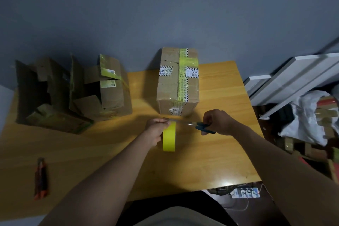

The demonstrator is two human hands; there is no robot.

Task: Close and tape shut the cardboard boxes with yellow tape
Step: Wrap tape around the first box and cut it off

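Two open boxes (77,93) wait at the desk's (110,152) far-left corner; your left hand (156,130) pinches the yellow tape roll (169,137), your right hand (218,122) grips scissors (200,127), whose blades could nick those fingertips.

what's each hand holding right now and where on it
The left hand grips the yellow tape roll at its top edge. The right hand holds the scissors by their blue handles.

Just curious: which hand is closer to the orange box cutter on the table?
Left. The left hand, gripping the yellow tape roll, is nearer the box cutter; the right hand, holding the scissors, is farther away.
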